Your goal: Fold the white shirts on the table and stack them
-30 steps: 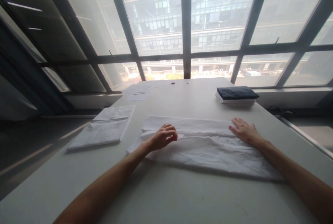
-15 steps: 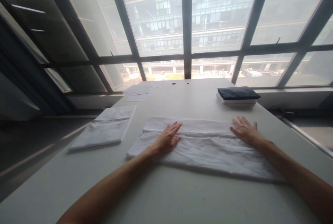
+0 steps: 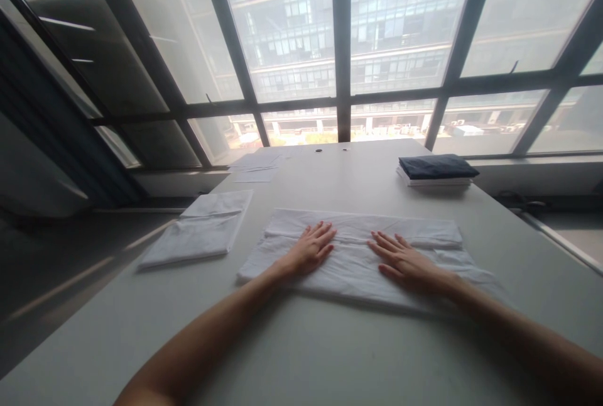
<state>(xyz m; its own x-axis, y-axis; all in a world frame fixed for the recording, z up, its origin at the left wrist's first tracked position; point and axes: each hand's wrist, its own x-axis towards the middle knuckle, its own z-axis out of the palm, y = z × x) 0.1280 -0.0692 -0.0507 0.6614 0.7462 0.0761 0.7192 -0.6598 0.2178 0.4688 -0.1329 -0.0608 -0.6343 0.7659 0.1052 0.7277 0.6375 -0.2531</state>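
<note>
A white folded cloth [image 3: 353,271] lies in a long strip across the table in front of me, with a crease running along its length and some wrinkles. My left hand [image 3: 311,249] rests flat on its left half, fingers stretched toward the middle. Flat on the cloth right of centre lies my right hand [image 3: 400,260], its fingers spread and pointing left. Neither hand grips anything. My right forearm covers part of the cloth's near right edge.
A second folded white cloth [image 3: 198,230] lies on the white table [image 3: 330,356] at the left. Paper sheets [image 3: 254,168] sit behind it. At the back right, a dark blue folded cloth [image 3: 438,166] tops a white stack [image 3: 438,184]. Windows stand beyond the table.
My right hand has slid left along the cloth, from near its right end to right of centre. My left hand stays at about the same place on it. The view has shifted slightly.
</note>
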